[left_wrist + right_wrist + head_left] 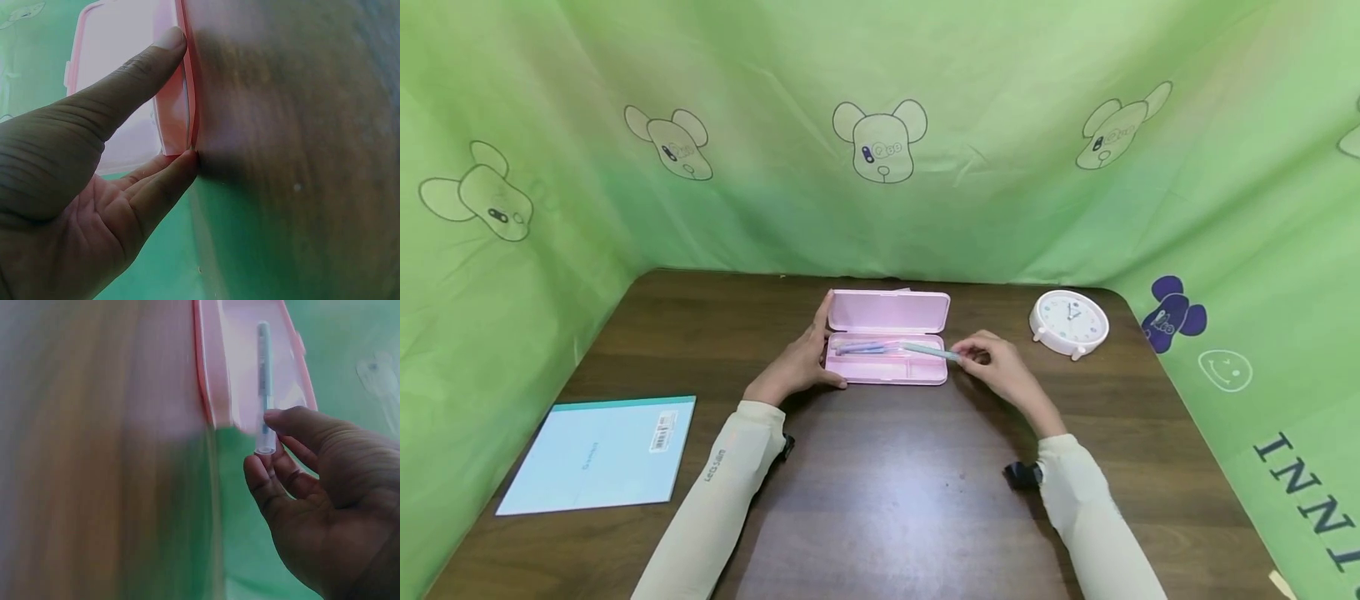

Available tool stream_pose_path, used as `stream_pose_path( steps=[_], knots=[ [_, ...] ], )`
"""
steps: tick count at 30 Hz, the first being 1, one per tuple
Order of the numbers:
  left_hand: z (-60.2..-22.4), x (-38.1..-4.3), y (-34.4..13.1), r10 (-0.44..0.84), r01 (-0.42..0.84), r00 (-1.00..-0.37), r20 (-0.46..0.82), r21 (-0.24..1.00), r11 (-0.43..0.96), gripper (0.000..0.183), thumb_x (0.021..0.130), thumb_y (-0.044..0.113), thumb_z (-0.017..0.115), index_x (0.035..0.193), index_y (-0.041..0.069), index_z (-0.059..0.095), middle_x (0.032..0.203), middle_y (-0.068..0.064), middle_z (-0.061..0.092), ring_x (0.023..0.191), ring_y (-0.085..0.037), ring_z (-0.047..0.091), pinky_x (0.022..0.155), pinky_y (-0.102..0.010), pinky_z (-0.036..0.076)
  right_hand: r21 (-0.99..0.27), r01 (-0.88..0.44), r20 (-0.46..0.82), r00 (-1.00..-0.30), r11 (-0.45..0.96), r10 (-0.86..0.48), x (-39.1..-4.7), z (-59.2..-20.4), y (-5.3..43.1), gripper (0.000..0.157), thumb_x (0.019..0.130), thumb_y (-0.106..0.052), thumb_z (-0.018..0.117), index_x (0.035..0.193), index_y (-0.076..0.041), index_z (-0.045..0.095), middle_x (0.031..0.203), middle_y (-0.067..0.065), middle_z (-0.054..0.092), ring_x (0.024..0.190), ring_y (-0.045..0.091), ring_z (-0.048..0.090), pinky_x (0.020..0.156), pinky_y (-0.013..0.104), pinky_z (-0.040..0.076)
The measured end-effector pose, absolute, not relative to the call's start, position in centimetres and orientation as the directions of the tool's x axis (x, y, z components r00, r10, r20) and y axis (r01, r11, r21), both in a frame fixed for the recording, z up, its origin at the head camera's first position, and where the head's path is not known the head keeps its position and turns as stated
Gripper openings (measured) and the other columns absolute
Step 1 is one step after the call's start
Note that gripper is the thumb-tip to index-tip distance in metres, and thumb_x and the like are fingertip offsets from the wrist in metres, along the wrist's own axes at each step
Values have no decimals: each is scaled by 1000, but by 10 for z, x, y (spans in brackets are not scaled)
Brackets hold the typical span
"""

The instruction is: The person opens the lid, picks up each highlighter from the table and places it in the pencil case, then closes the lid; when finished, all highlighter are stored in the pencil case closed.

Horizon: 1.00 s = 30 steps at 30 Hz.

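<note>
A pink pencil case [887,372] lies on the table with its lid [889,312] raised at the back. Several pens [861,347] rest in its long rear compartment. My left hand [801,357] holds the case by its left end, thumb [140,70] at the near side and fingertips around the end corner. Between thumb and fingers, my right hand [996,367] pinches the end of a pale green pen [928,350], which reaches leftward over the right part of the case. The right wrist view shows this pen's clear end [265,442] by my fingertips.
A white round clock [1069,323] stands at the table's back right. On the left lies a light blue notebook [598,457] with a barcode label. A green printed curtain [760,217] hangs behind and beside the brown wooden table [910,500].
</note>
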<state>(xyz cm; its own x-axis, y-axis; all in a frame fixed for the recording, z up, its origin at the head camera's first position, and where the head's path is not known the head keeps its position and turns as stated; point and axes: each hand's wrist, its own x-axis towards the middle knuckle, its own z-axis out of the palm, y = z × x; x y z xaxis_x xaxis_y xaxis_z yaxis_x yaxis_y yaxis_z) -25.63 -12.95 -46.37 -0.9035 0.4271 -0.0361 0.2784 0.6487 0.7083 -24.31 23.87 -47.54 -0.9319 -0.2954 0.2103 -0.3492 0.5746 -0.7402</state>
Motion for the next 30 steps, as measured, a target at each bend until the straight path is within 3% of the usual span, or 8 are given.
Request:
stream_pose_path(
  steps=[12,24,30],
  knots=[
    [-463,-260,-127,423,264,-905,-54,709,654,152,81,14,99,170,26,-24,156,-31,49,143,-42,53,116,-63,42,-773,-391,204,-899,500,-387,-265,-469,168,18,93,8,72,109,5,80,102,13,69,93,22,64,87,32,57],
    [-464,-261,-127,419,256,-906,-58,714,652,151,81,12,98,171,25,-23,155,-30,49,143,-42,52,117,-63,41,-761,-419,229,-887,494,-401,-269,-471,153,17,92,10,70,105,5,80,93,9,65,89,22,63,82,30,56],
    [-465,-259,-129,412,248,-909,-63,713,656,150,81,12,99,171,22,-21,154,-31,50,142,-42,53,116,-63,42,-727,-418,216,-892,545,-396,-269,-469,150,21,94,0,79,114,5,79,102,15,68,94,29,65,86,36,57]
  ],
)
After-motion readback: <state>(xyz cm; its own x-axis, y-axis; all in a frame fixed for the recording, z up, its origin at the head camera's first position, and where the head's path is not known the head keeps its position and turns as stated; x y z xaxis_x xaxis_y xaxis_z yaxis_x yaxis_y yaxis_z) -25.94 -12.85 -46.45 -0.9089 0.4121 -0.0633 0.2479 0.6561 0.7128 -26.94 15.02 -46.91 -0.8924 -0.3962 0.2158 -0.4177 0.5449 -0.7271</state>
